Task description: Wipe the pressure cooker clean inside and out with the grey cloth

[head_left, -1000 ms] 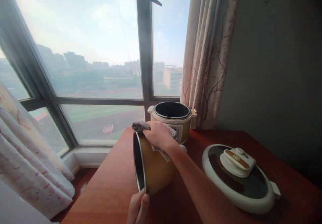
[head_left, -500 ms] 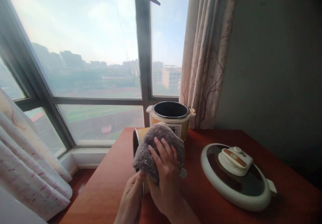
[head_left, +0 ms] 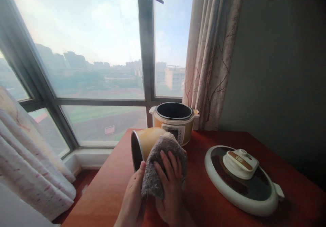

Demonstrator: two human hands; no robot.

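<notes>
A gold inner pot lies tipped on its side, its dark opening facing left. My left hand grips the pot near its rim, thumb along the edge, the other fingers mostly hidden. Under my right hand a fuzzy grey cloth is pressed against the pot's outer wall, fingers laid over it and the cloth draped round the side. Just behind stands the pressure cooker body, gold with a cream rim, a control panel in front and a dark interior.
The cooker's lid, a cream ring with a dark centre and handle, rests on the right of the reddish wooden table. A window and a patterned curtain are behind; another curtain hangs left.
The cloth and my right hand have slid down along the pot, uncovering more of its gold upper side. My left hand's thumb now points up along the rim.
</notes>
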